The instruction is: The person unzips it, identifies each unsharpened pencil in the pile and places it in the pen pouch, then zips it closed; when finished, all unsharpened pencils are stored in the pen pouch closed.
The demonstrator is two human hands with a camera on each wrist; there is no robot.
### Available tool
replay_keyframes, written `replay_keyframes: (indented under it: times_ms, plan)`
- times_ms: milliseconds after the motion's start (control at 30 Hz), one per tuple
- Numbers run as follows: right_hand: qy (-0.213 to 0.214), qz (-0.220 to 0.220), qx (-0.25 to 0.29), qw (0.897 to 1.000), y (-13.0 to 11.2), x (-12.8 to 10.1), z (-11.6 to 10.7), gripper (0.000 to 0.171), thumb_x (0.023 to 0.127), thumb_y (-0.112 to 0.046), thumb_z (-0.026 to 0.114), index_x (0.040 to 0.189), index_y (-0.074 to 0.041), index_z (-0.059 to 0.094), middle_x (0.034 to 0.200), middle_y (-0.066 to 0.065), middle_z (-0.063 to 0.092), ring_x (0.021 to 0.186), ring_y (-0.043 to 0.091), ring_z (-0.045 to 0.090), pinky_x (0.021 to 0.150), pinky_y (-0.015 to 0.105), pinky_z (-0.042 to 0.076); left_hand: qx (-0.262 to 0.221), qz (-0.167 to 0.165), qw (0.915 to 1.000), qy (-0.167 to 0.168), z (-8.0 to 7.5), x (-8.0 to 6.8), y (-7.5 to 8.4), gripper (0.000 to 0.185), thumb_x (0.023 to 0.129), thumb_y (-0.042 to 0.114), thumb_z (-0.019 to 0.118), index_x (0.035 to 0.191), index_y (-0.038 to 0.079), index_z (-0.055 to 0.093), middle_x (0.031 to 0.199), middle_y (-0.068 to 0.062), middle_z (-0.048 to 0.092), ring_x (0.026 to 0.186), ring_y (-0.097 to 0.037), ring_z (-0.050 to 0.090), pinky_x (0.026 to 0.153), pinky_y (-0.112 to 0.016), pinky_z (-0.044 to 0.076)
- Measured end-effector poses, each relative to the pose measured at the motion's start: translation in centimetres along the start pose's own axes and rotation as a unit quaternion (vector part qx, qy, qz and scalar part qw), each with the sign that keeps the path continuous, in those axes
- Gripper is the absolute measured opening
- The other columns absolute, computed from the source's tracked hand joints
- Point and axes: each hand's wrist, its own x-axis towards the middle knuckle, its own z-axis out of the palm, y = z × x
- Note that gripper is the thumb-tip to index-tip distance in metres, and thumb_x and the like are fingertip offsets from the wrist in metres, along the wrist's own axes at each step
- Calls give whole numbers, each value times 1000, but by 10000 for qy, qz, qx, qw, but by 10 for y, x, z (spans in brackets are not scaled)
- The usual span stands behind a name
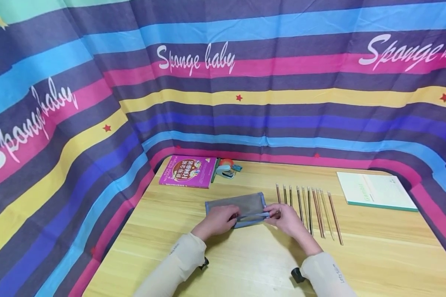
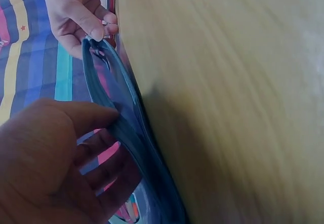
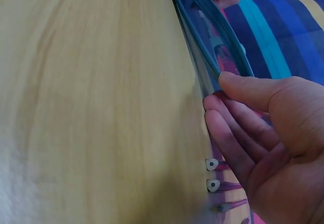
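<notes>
Several pencils [image 1: 310, 210] lie to the right of a blue-edged mesh pouch [image 1: 245, 204] on the wooden table [image 1: 238, 264]. The left hand [image 1: 221, 218], half open, pinches the pouch's parted mouth between thumb and fingers, and the right hand [image 1: 285, 216], fingers loosely bent, pinches its right end; a purple book [image 1: 187, 171] lies beyond the pouch, leftward.

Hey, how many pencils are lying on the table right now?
10 pencils visible: three at the left, partly covered by the right hand; six grouped in the middle; one at the far right. More may be hidden beneath that hand.
</notes>
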Motion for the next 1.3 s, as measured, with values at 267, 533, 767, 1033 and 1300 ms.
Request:
replay_keyframes:
  times_ms: [267, 533, 767, 1033, 1300]
  plan:
    - [-26, 15, 236, 9997, 0, -2, -3, 46, 84, 0, 80, 129, -7, 70, 98, 6, 70, 82, 16, 68, 60, 26, 62, -760, 88, 9970, -120, 0, 3, -1, 14, 101, 18, 64, 113, 17, 72, 97, 5, 69, 85, -5, 60, 77, -25, 55]
    - [-41, -113, 389, 9992, -1, -7, -11, 58, 88, 2, 75, 142, -9, 60, 107, 9, 73, 89, 19, 71, 61, 29, 64, -2264, -122, 9732, -379, 9, 9, -5, 22, 103, 12, 61, 123, 10, 69, 95, 1, 66, 73, -2, 59, 73, -21, 58]
    - [36, -236, 175, 9996, 1, -16, -25, 51, 91, -4, 74, 141, -5, 60, 113, 13, 74, 89, 17, 69, 65, 26, 64, -3730, -760, 9237, -444, 18, 9, -2, 24, 101, 7, 60, 125, 8, 65, 92, -1, 59, 62, -11, 63, 55, -29, 64]
    - [530, -280, -391, 9974, 3, -40, -71, 43, 94, -9, 72, 136, -4, 64, 113, 15, 74, 92, 22, 70, 66, 23, 62, -4686, -1054, 8766, -302, 30, 8, -3, 26, 99, 2, 59, 125, 3, 61, 95, -3, 54, 66, -15, 63, 61, -34, 67]
    - [1291, 41, -842, 9880, 25, -51, -131, 38, 100, -15, 66, 135, 0, 64, 114, 21, 73, 94, 27, 70, 68, 21, 59, -5230, -1261, 8429, -109, 35, 11, -2, 29, 98, -1, 57, 127, 1, 55, 95, -3, 49, 69, -17, 64, 64, -38, 69]
